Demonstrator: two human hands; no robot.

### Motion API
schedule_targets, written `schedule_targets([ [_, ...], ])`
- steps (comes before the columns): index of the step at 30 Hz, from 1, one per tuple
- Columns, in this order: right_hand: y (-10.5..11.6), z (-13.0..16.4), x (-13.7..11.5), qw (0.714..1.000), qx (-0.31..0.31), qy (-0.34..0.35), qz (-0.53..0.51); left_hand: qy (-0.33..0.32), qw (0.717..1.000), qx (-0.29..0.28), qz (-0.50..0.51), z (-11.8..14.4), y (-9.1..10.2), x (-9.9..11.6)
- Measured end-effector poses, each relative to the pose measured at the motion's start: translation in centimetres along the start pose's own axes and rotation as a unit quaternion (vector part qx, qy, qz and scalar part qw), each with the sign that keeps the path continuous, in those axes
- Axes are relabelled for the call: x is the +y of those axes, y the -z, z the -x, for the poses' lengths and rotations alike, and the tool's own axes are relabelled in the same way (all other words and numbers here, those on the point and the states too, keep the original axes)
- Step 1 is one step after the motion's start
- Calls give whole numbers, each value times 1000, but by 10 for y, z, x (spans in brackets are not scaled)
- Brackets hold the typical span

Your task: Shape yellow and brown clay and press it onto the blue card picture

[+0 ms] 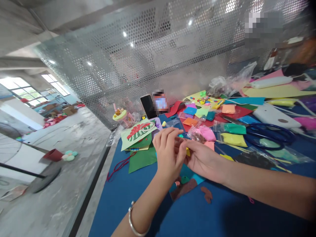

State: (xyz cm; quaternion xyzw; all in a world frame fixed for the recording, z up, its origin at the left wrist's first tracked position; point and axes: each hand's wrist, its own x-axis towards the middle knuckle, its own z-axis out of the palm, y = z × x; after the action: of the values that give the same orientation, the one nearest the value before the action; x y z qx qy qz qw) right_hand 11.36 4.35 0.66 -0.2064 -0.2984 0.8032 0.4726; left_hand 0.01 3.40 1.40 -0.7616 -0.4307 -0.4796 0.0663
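Note:
My left hand (169, 149) and my right hand (203, 159) meet above the blue table, their fingers curled and touching. Between them shows a small piece of yellow clay (188, 152), partly hidden by the fingers. Under the hands lies a blue card (197, 177) with a brown clay strip (185, 190) and a dark green clay blob (184, 179) on it. A loose brown clay piece (206, 195) rests on the table just right of the card.
Left of the hands are a card with a red and green picture (140, 130), green paper (142, 160) and red cord (120, 166). A phone (148, 107) and a lidded cup (123, 118) stand behind. Clay packets (233, 140), blue-handled scissors (269, 133) and a white glue gun (276, 117) crowd the right.

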Motion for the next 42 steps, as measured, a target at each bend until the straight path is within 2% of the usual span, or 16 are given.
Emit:
schedule_targets([
  [5,-4,1,0,996,28,-55,-57,2,998,-62,7,22,18,-6],
  [10,-8,10,2,994,8,-95,-49,48,996,-70,5,30,25,0],
  [13,0,19,0,994,-27,-59,92,47,998,-48,11,32,29,2],
  [16,13,26,-2,971,-49,-44,230,17,999,-30,5,35,32,1],
  [21,27,28,-4,928,-75,-27,364,-13,999,-29,18,41,27,-1],
  [24,29,27,-3,909,-58,-23,412,-9,999,-31,19,45,24,-4],
  [26,30,26,0,909,-45,-28,414,-4,999,-36,20,47,24,-5],
  [30,33,26,5,929,-52,-39,366,5,999,-35,26,50,23,-8],
  [35,35,26,8,926,-22,-27,377,15,999,-42,24,53,21,-9],
  [42,33,30,7,937,-18,-69,342,-2,998,-41,47,53,19,-12],
])
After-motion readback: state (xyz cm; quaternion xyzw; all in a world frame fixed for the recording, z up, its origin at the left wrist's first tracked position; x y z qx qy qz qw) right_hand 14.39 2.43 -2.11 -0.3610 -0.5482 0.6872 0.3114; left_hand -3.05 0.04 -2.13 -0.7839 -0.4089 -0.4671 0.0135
